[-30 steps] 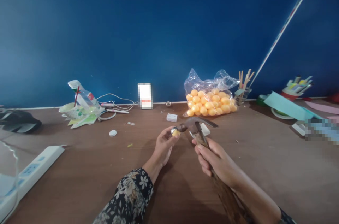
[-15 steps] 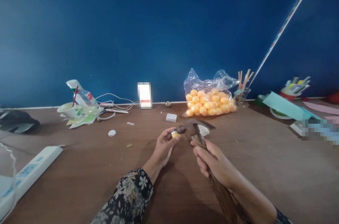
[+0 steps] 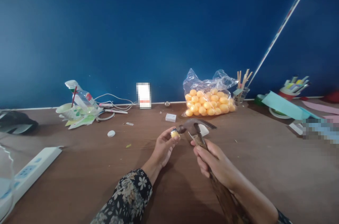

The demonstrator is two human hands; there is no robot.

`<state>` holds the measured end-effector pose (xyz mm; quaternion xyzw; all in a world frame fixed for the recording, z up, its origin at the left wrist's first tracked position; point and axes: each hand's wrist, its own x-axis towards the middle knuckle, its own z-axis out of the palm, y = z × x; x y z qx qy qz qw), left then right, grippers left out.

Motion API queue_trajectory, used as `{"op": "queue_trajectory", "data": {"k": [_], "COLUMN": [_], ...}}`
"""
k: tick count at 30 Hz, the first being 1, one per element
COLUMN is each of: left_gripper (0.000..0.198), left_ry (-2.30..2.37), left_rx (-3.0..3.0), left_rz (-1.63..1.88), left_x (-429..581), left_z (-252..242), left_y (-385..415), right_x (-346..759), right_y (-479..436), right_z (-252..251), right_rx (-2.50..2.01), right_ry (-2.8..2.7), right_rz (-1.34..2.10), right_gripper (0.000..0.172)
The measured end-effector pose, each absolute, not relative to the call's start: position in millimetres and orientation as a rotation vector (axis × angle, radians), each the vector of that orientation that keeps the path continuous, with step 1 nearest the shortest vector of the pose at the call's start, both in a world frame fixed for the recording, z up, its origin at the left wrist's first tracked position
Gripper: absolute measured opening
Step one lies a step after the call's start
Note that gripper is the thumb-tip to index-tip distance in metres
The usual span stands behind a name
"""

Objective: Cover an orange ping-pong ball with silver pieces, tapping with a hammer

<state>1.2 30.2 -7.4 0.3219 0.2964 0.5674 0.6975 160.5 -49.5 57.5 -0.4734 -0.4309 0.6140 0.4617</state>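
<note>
Near the middle of the brown table (image 3: 87,167), my left hand (image 3: 164,148) pinches a small yellow ball with a silvery metal top (image 3: 174,133). My right hand (image 3: 212,158) is wrapped round the wooden handle of a claw hammer (image 3: 194,127). The hammer's face points left, right beside the metal top; whether they touch I cannot tell. Its claw points right, above a white object (image 3: 203,130) that it partly hides. Behind the hands lies a small white box (image 3: 171,117).
A clear bag of yellow balls (image 3: 209,103) stands at the back, beside a glass of wooden sticks (image 3: 241,93). To the left are a power strip (image 3: 31,171), a white cap (image 3: 111,133), a bowl (image 3: 65,111) and a plastic bottle (image 3: 84,96). Pens and coloured paper are at the right.
The hammer head has tilted slightly, its claw shifting a little to the right. Both hands keep their holds, and the background has shifted slightly left.
</note>
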Motion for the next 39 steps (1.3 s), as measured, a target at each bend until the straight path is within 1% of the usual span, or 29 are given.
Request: {"op": "queue_trajectory", "data": {"k": [5,8,14,24,27,33,39], "left_gripper": [0.038,0.036,0.037,0.038,0.038,0.036,0.048], "left_ry": [0.622,0.61,0.613,0.624,0.609,0.617,0.594], "left_rx": [0.69,0.706,0.665,0.627,0.628,0.596,0.564], "left_rz": [1.278,1.249,1.299,1.27,1.256,1.268,1.279], "left_x": [2.1,2.0,0.0,0.8,1.2,1.5,1.6], "left_z": [-3.9,-4.7,-6.4,-3.2,-2.5,-0.7,-2.3], "left_y": [28.4,28.8,33.7,30.0,29.8,30.3,31.5], "right_x": [160.7,159.8,163.7,159.6,160.3,160.0,163.4], "right_y": [-50.4,-50.4,-51.3,-51.1,-50.6,-48.4,-50.0], "right_z": [60.7,58.4,66.4,59.8,61.7,59.8,61.0], "right_rx": [-1.126,-1.143,-1.124,-1.123,-1.103,-1.13,-1.111], "right_ry": [-1.023,-1.032,-1.018,-1.05,-1.034,-1.034,-1.013], "right_rz": [1.48,1.527,1.482,1.522,1.493,1.542,1.491], "right_gripper": [0.038,0.038,0.041,0.037,0.037,0.039,0.041]}}
